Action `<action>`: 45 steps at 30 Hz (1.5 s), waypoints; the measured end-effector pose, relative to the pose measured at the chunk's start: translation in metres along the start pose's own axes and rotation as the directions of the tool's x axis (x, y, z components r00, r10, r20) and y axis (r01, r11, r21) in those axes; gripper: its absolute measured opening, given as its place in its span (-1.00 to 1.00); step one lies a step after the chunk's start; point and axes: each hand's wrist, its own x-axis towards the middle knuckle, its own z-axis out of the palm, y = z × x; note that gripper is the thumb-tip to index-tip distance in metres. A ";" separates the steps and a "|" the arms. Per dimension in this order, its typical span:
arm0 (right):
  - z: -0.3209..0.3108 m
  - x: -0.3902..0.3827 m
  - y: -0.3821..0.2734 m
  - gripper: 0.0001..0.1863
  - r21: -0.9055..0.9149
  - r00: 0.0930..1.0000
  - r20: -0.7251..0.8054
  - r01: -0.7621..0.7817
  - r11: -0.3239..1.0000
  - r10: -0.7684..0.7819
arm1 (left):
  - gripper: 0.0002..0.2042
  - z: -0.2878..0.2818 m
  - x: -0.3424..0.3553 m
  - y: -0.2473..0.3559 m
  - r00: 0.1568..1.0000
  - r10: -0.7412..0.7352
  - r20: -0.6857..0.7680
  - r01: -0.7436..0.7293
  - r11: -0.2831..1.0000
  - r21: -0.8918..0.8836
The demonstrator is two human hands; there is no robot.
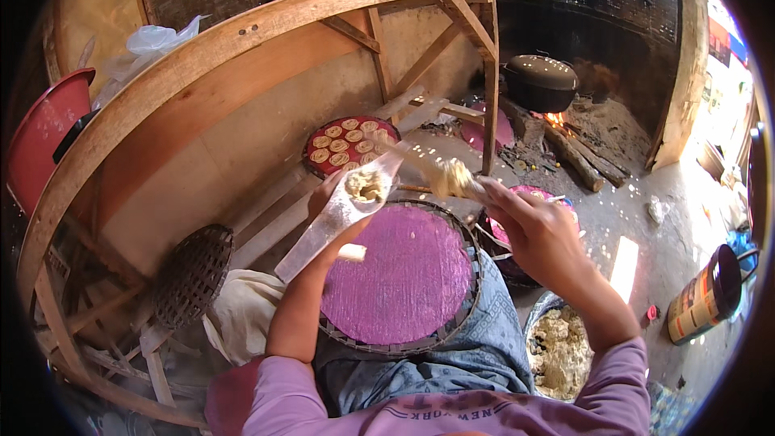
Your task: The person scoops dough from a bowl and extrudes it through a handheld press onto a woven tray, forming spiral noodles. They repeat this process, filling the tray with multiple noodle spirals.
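Observation:
My left hand [323,196], partly hidden, is closed round a long, pale, floury dough press [317,240] with a round cup in its middle. Pale dough [366,186] lies in the cup. To its right, my right hand [529,230] grips a light, motion-blurred utensil with a lump of dough [452,178] on it; its exact kind is unclear. Beneath both hands, a purple round sheet [395,282] covers a woven tray [476,274] on my lap. A short pale peg [352,253] shows by my left forearm, above the sheet.
Several coiled dough rounds fill a red tray [327,168] ahead. A basin of dough [559,355] stands by my right leg. Another pink-lined tray [529,198] lies beyond my right hand. A black pot [542,83] sits near burning logs [575,153]. A wooden table frame [266,23] arches along the left.

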 end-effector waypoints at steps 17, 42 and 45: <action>0.077 -0.023 -0.004 -0.59 0.536 0.937 0.248 -0.345 0.771 0.247 | -0.68 0.037 0.014 0.000 1.000 -0.011 -0.015 0.012 0.996 0.085; 0.100 -0.112 0.045 -0.20 0.708 0.713 0.698 -0.674 -0.209 0.066 | -0.83 0.041 -0.026 0.015 0.867 -0.315 0.386 0.030 -0.741 -0.671; 0.117 -0.077 -0.008 -0.18 -0.025 0.579 0.688 -0.583 -0.812 -0.437 | -0.85 0.070 -0.042 0.021 0.827 -0.257 0.499 0.086 -0.820 -0.565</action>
